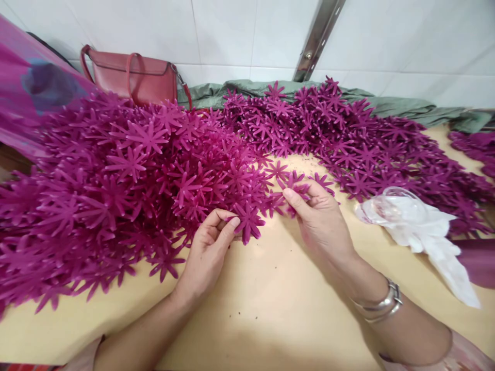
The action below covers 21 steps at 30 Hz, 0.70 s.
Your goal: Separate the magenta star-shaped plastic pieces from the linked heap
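Note:
A big heap of magenta plastic flower pieces (116,175) covers the left and back of a tan table (263,299). My left hand (207,252) pinches one flower piece (247,220) between thumb and fingers at the heap's front edge. My right hand (319,219) is curled, its fingers closed on more flower pieces (296,183) just right of that. A silver bangle (381,304) circles my right wrist.
A red handbag (135,77) stands against the white tiled wall at the back left. Green cloth (406,108) runs along the back under the flowers. A crumpled clear plastic bag (417,226) lies at the right. A metal bar (317,38) leans up the wall.

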Each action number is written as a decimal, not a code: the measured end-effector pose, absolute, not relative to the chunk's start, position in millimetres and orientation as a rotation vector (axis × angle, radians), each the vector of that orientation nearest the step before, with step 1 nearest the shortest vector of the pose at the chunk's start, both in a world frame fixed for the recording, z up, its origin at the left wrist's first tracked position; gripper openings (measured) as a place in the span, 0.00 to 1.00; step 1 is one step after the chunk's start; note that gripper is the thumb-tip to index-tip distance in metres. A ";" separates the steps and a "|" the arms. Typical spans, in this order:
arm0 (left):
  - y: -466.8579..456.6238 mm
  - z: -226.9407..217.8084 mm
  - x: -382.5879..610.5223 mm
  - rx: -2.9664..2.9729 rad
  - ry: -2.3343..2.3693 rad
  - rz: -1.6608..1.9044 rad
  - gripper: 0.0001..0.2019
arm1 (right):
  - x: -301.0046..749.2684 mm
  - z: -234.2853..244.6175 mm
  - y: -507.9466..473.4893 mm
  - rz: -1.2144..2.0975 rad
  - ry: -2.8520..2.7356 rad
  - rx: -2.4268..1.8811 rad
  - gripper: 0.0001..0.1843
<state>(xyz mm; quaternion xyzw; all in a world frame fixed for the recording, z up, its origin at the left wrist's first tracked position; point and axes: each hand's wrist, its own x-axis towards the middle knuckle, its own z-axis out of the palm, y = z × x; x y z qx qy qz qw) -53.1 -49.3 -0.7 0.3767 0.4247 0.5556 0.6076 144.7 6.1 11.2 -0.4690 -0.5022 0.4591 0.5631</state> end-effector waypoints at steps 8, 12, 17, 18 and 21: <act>-50.4 -1.0 -54.2 0.869 0.984 1.286 0.07 | 149.1 13.3 6.3 0.820 -1.331 -1.179 0.06; -51.8 0.6 -54.7 0.873 0.984 1.272 0.07 | 145.2 17.8 1.0 0.829 -1.526 -1.228 0.15; -52.0 -1.6 -54.6 0.844 0.947 1.305 0.06 | 147.4 16.8 -3.8 0.771 -1.581 -1.241 0.23; -51.9 -2.2 -54.7 0.841 0.947 1.312 0.06 | 147.9 16.1 -4.0 0.767 -1.560 -1.220 0.20; -51.6 -3.2 -55.2 0.831 0.946 1.345 0.06 | 147.7 13.3 -2.9 0.756 -1.507 -1.148 0.23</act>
